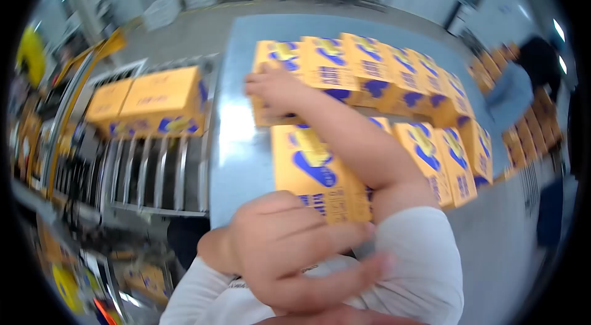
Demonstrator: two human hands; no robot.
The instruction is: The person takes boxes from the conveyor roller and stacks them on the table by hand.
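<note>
My left hand (289,245) is close to the camera, above the near edge of the table. Its fingers point right, some of them stretched out and apart, with nothing seen in them. My right arm reaches across to the left, and my right hand (275,90) lies on the leftmost yellow carton (265,109) of the far row, fingers bent over its left side. Part of that carton is hidden by the hand. Below my right forearm stands another yellow carton (308,168) with blue print, partly covered by my left hand.
Several more yellow cartons (369,69) stand in a curved row on the metal table (246,36), others nearer on the right. At left, two larger boxes (161,103) sit on a roller conveyor (154,168). A person (514,88) is at the right beside stacked cartons (535,131).
</note>
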